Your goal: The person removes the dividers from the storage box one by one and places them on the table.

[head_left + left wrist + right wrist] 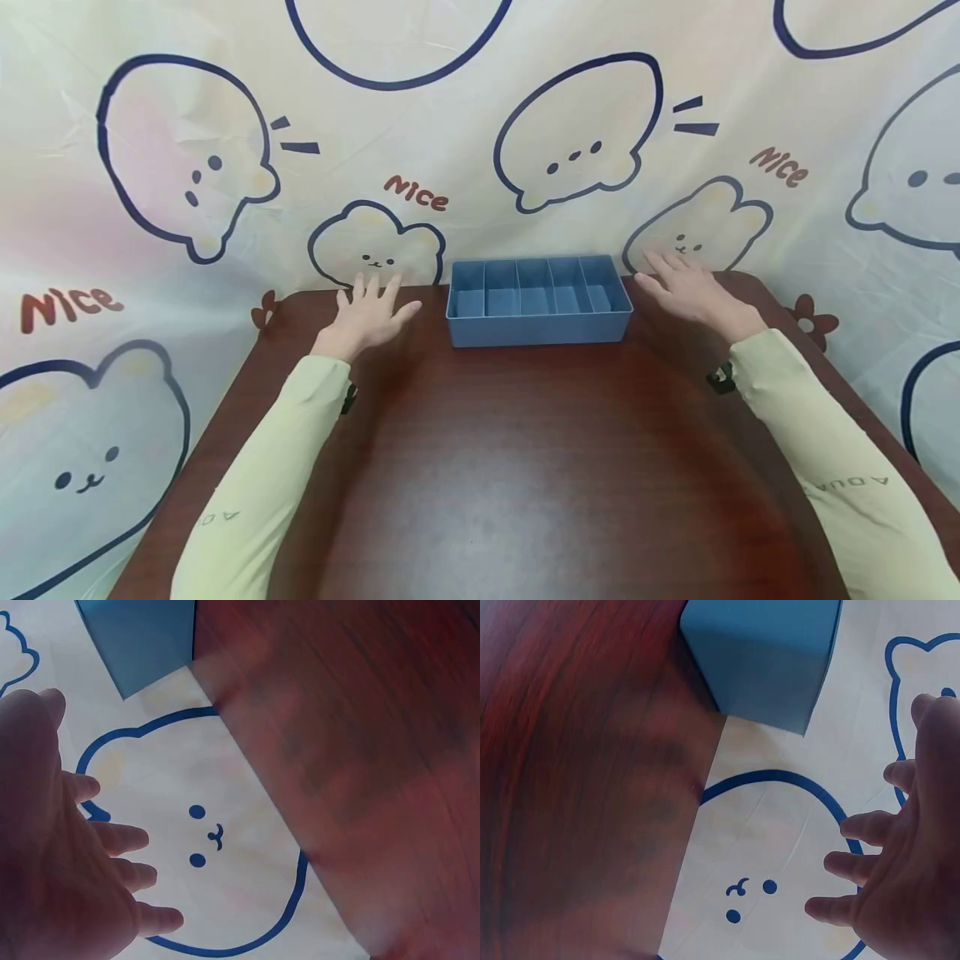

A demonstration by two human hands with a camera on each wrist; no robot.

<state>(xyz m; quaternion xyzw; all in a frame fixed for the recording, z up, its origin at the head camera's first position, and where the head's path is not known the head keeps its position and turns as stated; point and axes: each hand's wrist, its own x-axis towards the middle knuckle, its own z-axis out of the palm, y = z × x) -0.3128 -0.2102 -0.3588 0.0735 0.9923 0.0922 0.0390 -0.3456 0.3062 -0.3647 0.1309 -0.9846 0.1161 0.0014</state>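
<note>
A blue box (pixel 540 329) with several compartments in a row sits at the far edge of the table; no contents show inside it. To its left, my left hand (pixel 369 317) is held over the table with fingers spread, apart from the box. My right hand (pixel 693 292) is on the other side, palm down with straight fingers, its thumb close to the box's right end. In the left wrist view, the left hand (pixel 67 847) holds nothing, and a corner of the box (pixel 150 645) shows above it. The right wrist view shows the right hand (pixel 907 847) empty too, with the box's end (pixel 769 667) nearby.
The dark brown wooden table (pixel 510 467) stretches from the box toward me. Behind it hangs a pale curtain (pixel 465 142) printed with blue-outlined bears and the word Nice. Each light green sleeve (pixel 255 483) has a dark strap piece near the wrist.
</note>
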